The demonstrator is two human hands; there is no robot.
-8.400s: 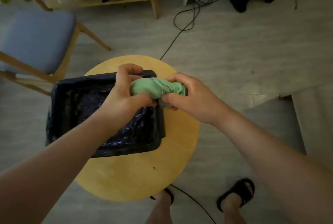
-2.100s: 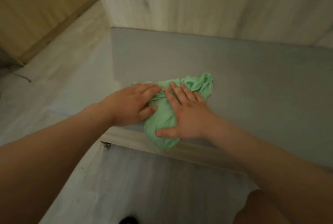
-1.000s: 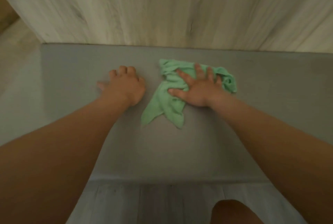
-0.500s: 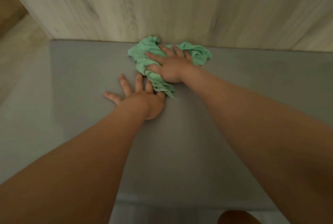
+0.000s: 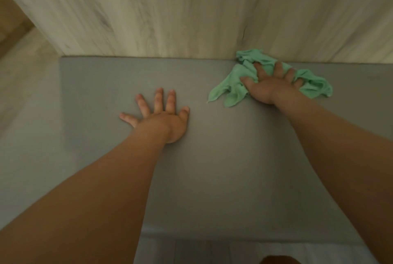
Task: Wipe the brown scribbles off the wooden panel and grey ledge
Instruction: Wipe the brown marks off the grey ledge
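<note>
A crumpled green cloth (image 5: 232,91) lies on the grey ledge (image 5: 212,168), at the back right where the ledge meets the pale wooden panel (image 5: 191,8). My right hand (image 5: 270,86) presses down on the cloth with spread fingers, and the cloth's top corner touches the panel. My left hand (image 5: 163,119) rests flat on the bare ledge to the left of the cloth, fingers spread, holding nothing. I see no brown scribbles on the visible parts of the ledge or panel.
The ledge's left edge drops to a pale wooden floor (image 5: 25,93). A tan wooden surface (image 5: 8,19) shows at the far upper left. The ledge's front edge (image 5: 234,235) runs along the bottom, with a knee (image 5: 278,260) just below it.
My right hand has slid the cloth to the right along the back of the ledge. My left hand stays flat on the ledge, now well apart from the cloth.
</note>
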